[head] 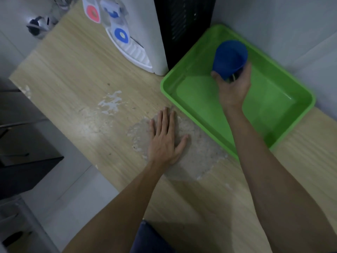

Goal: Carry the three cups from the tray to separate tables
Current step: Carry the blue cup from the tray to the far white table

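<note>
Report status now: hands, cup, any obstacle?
Right hand grips blue cup over green tray. Left hand flat on table. Nothing blocking.

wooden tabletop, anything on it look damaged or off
Yes. The light wooden tabletop has a large patch of worn-away veneer under and beside the flat left hand, plus smaller white chips further left. The green plastic tray looks sound; the right hand holds a blue cup.
</note>
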